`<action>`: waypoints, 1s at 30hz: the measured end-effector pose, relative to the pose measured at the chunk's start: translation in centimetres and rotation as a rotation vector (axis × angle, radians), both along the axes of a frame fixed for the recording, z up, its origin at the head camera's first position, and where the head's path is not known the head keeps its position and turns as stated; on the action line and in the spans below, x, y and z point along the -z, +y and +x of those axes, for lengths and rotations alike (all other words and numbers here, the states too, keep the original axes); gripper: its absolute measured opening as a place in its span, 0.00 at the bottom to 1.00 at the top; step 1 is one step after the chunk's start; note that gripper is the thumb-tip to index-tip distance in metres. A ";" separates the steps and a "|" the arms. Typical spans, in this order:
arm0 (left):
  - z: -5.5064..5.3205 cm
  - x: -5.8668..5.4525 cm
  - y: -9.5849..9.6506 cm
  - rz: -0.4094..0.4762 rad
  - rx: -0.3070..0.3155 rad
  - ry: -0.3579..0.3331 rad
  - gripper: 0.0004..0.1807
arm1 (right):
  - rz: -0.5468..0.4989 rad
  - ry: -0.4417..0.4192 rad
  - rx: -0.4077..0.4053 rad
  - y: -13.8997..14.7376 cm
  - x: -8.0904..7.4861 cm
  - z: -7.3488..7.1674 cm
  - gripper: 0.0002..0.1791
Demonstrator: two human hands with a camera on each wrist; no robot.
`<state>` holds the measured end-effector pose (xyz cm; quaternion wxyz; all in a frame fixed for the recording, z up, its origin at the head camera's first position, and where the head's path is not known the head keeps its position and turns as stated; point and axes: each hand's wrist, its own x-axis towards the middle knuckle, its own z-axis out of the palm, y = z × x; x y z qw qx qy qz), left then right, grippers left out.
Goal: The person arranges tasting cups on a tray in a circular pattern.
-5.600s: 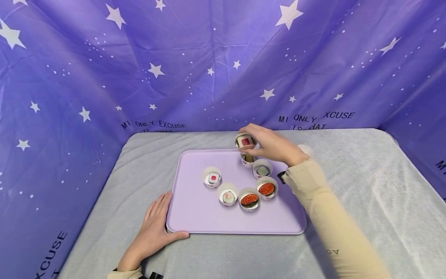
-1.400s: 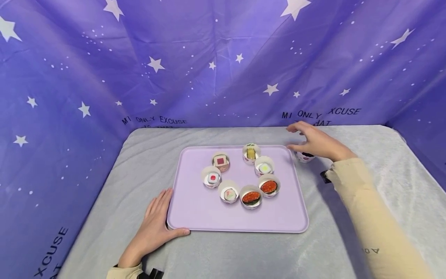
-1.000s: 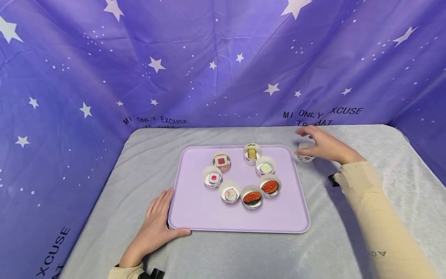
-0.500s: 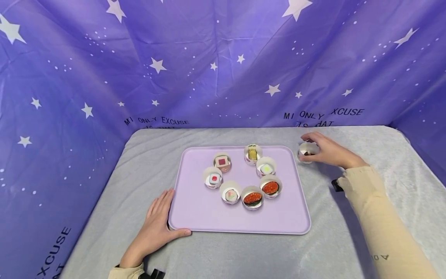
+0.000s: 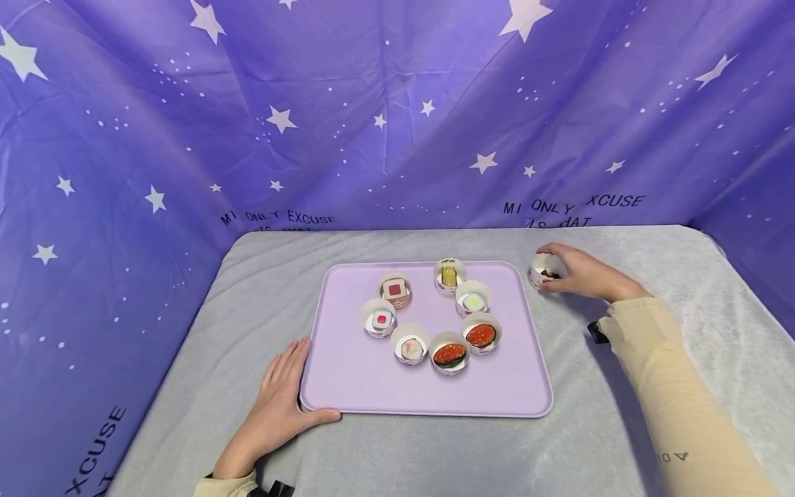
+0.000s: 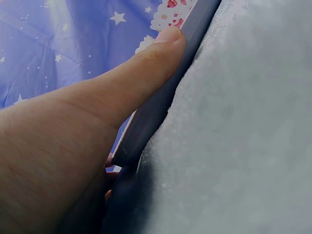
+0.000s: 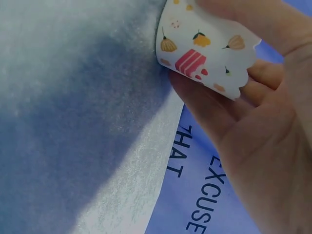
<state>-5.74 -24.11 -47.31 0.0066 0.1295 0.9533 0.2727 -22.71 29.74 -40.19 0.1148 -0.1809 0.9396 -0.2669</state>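
My right hand [image 5: 586, 275] grips a white paper baking cup [image 5: 542, 268] beside the tray's back right corner, thumb on one side and fingers on the other. In the right wrist view this cup [image 6: 170, 12] is out of sight except as another printed cup; the gripped baking cup [image 7: 207, 46] shows cake and flower prints. Something dark lies inside it. My left hand [image 5: 276, 407] rests at the front left corner of the lilac tray [image 5: 373, 390], fingers straight along its side, thumb on the front edge. Several baking cups with sushi pieces stand on the tray, including two with orange roe [image 5: 450, 354].
On the tray, the cups curve in a broken ring: a red-centred square piece [image 5: 395, 290] at back left, a yellow-topped piece [image 5: 449, 275] at the back. A grey cloth [image 5: 397, 455] covers the table. A purple starred curtain [image 5: 348, 152] hangs behind.
The cup with the red-centred square piece, earlier in my right hand, now stands on the tray's back left. My right hand has moved right and closed round another cup. My left hand stays put.
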 end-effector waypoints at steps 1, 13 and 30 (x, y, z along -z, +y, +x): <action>0.0 0.0 0.0 0.001 0.000 -0.002 0.71 | 0.001 0.002 0.002 0.0 0.0 0.0 0.41; 0.1 0.0 -0.1 -0.005 -0.001 0.004 0.71 | -0.041 0.099 -0.026 -1.5 -1.7 -0.2 0.32; 0.0 0.0 -0.1 -0.008 -0.001 0.008 0.71 | -0.023 0.086 -0.070 -7.2 -5.3 -1.5 0.32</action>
